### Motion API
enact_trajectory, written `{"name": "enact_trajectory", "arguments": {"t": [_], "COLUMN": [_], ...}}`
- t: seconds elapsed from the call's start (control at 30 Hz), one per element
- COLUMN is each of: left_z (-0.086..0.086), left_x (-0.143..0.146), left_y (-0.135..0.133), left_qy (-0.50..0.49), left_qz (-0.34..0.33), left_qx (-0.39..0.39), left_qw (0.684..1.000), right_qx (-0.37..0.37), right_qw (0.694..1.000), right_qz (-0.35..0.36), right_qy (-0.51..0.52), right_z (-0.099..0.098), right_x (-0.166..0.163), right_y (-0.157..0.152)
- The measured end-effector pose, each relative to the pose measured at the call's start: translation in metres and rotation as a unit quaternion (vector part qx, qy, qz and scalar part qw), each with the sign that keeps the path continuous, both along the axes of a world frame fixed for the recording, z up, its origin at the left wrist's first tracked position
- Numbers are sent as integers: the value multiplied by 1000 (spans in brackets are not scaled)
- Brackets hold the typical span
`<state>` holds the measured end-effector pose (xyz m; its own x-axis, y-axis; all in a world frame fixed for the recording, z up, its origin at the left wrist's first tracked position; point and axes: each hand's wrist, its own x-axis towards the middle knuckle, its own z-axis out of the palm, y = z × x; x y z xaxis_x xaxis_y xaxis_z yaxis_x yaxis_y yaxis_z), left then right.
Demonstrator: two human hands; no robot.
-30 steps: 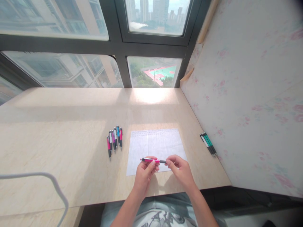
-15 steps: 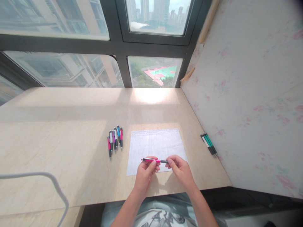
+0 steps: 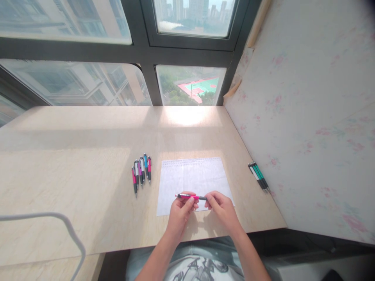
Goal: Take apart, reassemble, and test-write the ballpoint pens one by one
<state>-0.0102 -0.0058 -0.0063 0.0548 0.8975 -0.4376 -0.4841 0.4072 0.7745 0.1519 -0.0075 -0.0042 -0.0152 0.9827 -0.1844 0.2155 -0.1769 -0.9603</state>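
A pink pen with a dark tip lies level between both hands, just above a white sheet of paper. My left hand pinches the pink barrel. My right hand pinches the dark end at the right. Both hands hover over the near edge of the sheet, close to the front of the pale wooden desk.
Several pens in pink, white, purple and blue lie in a row left of the paper. A few green and white pens rest by the flowered wall at the right. A white curved bar shows at lower left. Windows stand behind the desk.
The hands and pink pen stay almost where they were; my right fingers have slid slightly left along the pen. The camera has tipped a little.
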Motion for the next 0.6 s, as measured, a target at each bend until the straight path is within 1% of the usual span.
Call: {"name": "enact_trajectory", "arguments": {"t": [0.13, 0.23, 0.37, 0.47, 0.6], "left_z": [-2, -1, 0, 0, 1], "left_x": [0, -1, -1, -2, -1], "left_y": [0, 0, -1, -1, -1], "left_qy": [-17, -24, -29, -29, -40], "left_qz": [1, -1, -1, 6, 8], "left_qx": [3, 1, 4, 2, 2], "left_qw": [1000, 1000, 1000, 1000, 999], "right_qx": [23, 33, 1, -4, 41], "right_qw": [1000, 999, 999, 999, 998], "right_qz": [-12, -14, -28, -28, -33], "right_qy": [-9, 12, 43, 28, -17], "right_z": [2, 2, 1, 1, 3], "right_x": [1, 0, -2, 0, 3], "right_y": [-2, -3, -3, -2, -3]}}
